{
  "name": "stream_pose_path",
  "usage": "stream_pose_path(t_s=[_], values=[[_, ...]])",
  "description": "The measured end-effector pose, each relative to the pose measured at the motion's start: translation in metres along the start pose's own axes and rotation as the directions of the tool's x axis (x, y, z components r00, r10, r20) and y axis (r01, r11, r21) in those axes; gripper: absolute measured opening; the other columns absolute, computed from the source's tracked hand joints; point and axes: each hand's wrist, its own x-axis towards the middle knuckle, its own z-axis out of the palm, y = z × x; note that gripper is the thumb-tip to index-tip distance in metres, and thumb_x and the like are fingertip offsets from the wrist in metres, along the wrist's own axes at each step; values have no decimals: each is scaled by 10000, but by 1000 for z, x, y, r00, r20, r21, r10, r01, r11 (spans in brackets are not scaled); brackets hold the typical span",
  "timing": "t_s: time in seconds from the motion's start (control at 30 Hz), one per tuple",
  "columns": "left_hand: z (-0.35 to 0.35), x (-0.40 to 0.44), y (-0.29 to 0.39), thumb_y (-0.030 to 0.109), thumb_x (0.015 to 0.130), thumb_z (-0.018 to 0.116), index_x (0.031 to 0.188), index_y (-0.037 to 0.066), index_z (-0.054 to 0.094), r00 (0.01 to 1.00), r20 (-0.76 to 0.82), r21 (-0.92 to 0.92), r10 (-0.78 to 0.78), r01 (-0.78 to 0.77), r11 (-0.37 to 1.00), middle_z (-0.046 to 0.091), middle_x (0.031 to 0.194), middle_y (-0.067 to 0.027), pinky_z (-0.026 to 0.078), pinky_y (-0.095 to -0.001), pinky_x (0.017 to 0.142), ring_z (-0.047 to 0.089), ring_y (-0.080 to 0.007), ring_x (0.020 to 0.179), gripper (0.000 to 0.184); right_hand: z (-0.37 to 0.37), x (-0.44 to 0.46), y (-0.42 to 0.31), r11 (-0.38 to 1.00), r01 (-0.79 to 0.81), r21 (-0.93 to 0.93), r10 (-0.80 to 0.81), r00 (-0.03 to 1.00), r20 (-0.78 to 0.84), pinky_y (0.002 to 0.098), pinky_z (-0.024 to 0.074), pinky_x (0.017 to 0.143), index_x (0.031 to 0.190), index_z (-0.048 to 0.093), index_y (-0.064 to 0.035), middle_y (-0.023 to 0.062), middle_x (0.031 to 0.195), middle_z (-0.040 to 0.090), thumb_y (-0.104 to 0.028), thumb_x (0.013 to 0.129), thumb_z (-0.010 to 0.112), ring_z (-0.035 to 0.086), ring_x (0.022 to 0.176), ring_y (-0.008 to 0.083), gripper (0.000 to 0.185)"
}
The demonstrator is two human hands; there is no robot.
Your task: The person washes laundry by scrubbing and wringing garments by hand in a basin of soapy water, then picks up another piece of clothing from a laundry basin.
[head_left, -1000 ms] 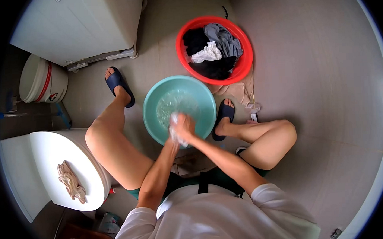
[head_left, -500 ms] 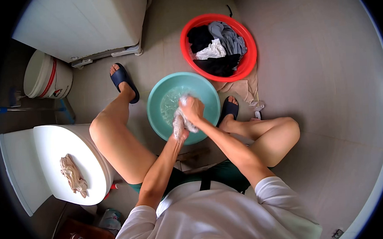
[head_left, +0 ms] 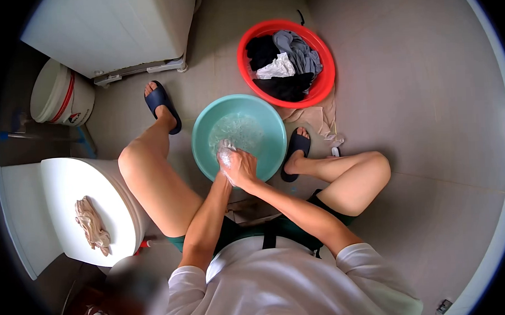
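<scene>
While the right hand (head_left: 242, 166) curls its fingers around a pale, sudsy cloth (head_left: 226, 157), the left hand (head_left: 222, 171) meets it from the other side, touching the same wad. Much of the left hand is covered by the cloth and foam, so I cannot tell how tightly its fingers are bent. Both hands and the cloth are together over the near side of a teal basin (head_left: 274, 137), with foamy water (head_left: 237, 130) just beyond the fingers.

Ahead of the fingers and to their right, past the basin, stands a red tub (head_left: 327, 70) of black, grey and white clothes (head_left: 297, 51). A beige fabric (head_left: 318, 118) lies on the floor (head_left: 214, 63) beside the tub, partly hidden by it. To the right of the fingers, near the basin, is one dark slipper (head_left: 295, 150), worn on a foot. Well to their left, a crumpled tan garment (head_left: 92, 223) rests on a white toilet lid (head_left: 110, 192). Farther off, ahead and left of the fingers, a white bucket (head_left: 75, 97) stands near a large white appliance (head_left: 111, 28).
</scene>
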Motion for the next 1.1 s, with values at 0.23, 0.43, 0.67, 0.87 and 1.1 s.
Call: stream_pose_path(t_s=[0.23,0.43,0.67,0.87,1.1], values=[[95,-21,4,462,956,370,1208,57,481,944,-310,294,114,-19,956,550,1192,-115,455,-419,936,552,-265,1070,489,3,39,94,595,-568,568,497,816,295,349,480,654,825,603,-3,135,772,631,-253,791,703,623,747,219,271],[112,-29,39,259,888,601,1216,48,478,949,-238,255,208,-145,956,553,1179,-89,459,-405,938,552,-230,1078,409,-32,36,112,-409,-594,693,420,552,720,340,511,775,976,562,-53,46,929,596,-164,791,725,602,860,184,269],[113,-29,50,272,918,542,1224,38,478,946,-219,234,237,-185,954,552,1191,-88,434,-417,960,536,-236,1098,390,-70,43,95,7,-670,743,342,700,628,287,492,733,960,572,-60,16,896,593,-149,759,750,587,835,140,283],[110,-22,45,379,972,382,1224,50,471,870,-222,97,440,-429,898,505,1272,-92,381,-394,1023,501,-212,1145,424,-73,24,79,535,-387,751,70,906,418,310,467,783,927,584,-52,95,1033,583,-135,677,782,576,899,187,329],[81,-24,22,461,923,480,811,106,511,802,-1,910,597,-246,332,498,698,-7,434,-275,562,490,-118,640,373,-49,-4,-27,941,28,337,-78,988,135,423,500,721,875,624,-103,228,1113,541,-154,707,705,590,880,400,193]])
